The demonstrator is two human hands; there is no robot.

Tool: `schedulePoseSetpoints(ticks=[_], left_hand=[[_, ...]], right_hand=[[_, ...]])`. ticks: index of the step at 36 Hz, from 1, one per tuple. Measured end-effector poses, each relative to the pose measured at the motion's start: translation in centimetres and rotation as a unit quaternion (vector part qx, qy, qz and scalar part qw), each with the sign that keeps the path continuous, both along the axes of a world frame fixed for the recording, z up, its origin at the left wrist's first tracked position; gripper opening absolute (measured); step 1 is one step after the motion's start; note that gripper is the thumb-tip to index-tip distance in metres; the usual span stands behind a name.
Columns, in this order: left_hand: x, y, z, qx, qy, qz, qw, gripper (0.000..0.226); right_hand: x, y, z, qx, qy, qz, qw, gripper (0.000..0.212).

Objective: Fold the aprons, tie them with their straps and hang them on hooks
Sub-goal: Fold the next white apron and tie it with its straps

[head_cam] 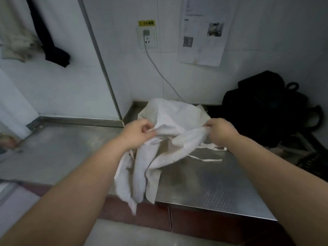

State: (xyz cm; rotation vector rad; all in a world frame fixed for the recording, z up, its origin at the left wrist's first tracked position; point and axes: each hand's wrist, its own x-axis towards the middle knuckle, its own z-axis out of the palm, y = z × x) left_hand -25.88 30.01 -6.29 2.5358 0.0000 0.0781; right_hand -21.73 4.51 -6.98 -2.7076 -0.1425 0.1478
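Apron, white and crumpled, lies bunched on the steel tabletop with 1 end hanging over the front edge, left hand and right hand each pinching its upper edge, straps loose: folding barely begun, tying and hanging not yet done.

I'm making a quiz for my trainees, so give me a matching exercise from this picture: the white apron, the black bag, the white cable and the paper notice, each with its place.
Things:
1 white apron
2 black bag
3 white cable
4 paper notice

Places:
A stuck flat on the wall
B hangs from the wall socket
C gripped by left hand and right hand, draped over the counter edge
D far right, against the wall

Pairs: 1-C, 2-D, 3-B, 4-A
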Motion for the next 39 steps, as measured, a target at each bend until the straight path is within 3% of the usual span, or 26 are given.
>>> schedulePoseSetpoints(ticks=[2,4,10,15,20,24,31,35,39], left_hand=[[-0.4,0.6,-3.1,0.001,0.144,-0.05,0.988,0.021],[-0.8,0.7,-5.2,-0.018,0.198,-0.077,0.977,0.015],[0.4,1.3,-7.7,-0.05,0.173,-0.042,0.983,0.014],[2.4,3.3,-8.9,-0.016,0.096,0.015,0.995,0.028],[4.8,3.8,-9.0,0.005,0.07,0.024,0.997,0.043],[7.2,3.1,-9.5,-0.014,0.072,0.001,0.997,0.043],[16.4,0.5,-9.3,-0.098,0.061,0.044,0.992,0.042],[20.2,-1.2,-11.1,-0.137,0.148,0.074,0.977,0.055],[19.5,-1.7,-13.8,-0.196,0.278,0.003,0.94,0.077]], right_hand=[[-0.7,0.3,-2.4,-0.101,0.123,0.021,0.987,0.044],[-1.5,0.6,-3.9,-0.121,0.166,0.029,0.978,0.051],[-0.3,2.4,-5.7,-0.018,0.122,-0.039,0.992,0.049],[0.1,4.3,-6.3,0.108,0.085,-0.063,0.989,0.042],[1.3,5.9,-6.5,0.143,0.072,-0.093,0.983,0.046],[2.8,6.5,-7.2,0.153,0.056,-0.103,0.981,0.047],[9.1,4.6,-9.8,0.239,0.065,-0.236,0.94,0.051],[12.0,3.7,-12.3,0.26,0.104,-0.279,0.918,0.059],[13.2,4.2,-14.3,0.24,0.153,-0.27,0.92,0.082]])
